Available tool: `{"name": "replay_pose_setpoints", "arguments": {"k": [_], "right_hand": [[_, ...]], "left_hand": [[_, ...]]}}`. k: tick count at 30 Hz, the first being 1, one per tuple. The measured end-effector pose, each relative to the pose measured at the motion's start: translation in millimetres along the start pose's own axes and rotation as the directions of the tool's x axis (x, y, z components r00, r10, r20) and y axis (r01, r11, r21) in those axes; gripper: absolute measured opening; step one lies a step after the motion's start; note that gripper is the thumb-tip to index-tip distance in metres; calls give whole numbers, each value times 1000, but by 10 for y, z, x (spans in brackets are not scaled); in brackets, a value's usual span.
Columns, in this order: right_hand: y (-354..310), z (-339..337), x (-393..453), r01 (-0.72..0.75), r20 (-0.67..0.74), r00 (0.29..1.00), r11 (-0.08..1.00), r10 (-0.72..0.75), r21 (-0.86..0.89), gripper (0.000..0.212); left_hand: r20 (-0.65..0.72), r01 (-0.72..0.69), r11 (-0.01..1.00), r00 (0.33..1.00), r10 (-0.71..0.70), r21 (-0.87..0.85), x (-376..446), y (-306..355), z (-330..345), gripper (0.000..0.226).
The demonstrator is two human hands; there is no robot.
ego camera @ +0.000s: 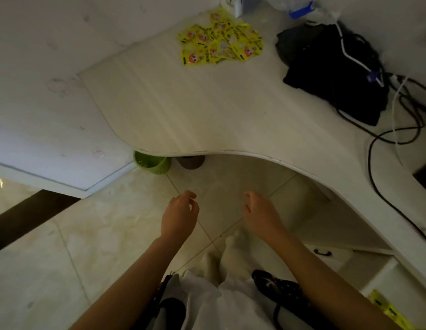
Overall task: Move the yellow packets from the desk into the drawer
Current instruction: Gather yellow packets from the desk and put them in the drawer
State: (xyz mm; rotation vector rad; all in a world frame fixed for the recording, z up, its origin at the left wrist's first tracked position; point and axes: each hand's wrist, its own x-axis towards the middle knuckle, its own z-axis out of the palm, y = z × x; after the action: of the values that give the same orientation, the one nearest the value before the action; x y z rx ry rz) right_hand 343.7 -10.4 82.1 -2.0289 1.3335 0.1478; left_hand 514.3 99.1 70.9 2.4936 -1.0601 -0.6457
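Several yellow packets (221, 39) lie in a loose pile on the far part of the white curved desk (207, 110). My left hand (179, 215) and my right hand (259, 213) hang over the floor in front of the desk edge, well short of the pile, fingers loosely curled and holding nothing. At the lower right an open white drawer (383, 275) shows yellow packets (388, 310) inside. Above it is a closed drawer front with a dark handle (322, 253).
A black bag (331, 72) with black and white cables (397, 120) takes up the desk's right side. A blue-capped item (301, 11) stands at the back. Under the desk edge sit a green basket (153, 163) and a brown pot (191, 161).
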Motion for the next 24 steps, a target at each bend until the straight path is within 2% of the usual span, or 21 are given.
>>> {"name": "replay_pose_setpoints", "arguments": {"k": [9, 18, 24], "right_hand": [[-357, -531, 1155, 90, -5, 996, 995, -90, -43, 38], [-533, -1100, 2219, 130, 49, 991, 991, -128, -33, 38], [-752, -1394, 2913, 155, 33, 988, 987, -153, -50, 39]], "left_hand": [[-68, 9, 996, 998, -15, -86, 1119, 353, -223, 20], [-69, 85, 990, 993, -94, -116, 2135, 689, -405, 22], [-56, 57, 993, 996, -63, -106, 2888, 808, -596, 21]]}}
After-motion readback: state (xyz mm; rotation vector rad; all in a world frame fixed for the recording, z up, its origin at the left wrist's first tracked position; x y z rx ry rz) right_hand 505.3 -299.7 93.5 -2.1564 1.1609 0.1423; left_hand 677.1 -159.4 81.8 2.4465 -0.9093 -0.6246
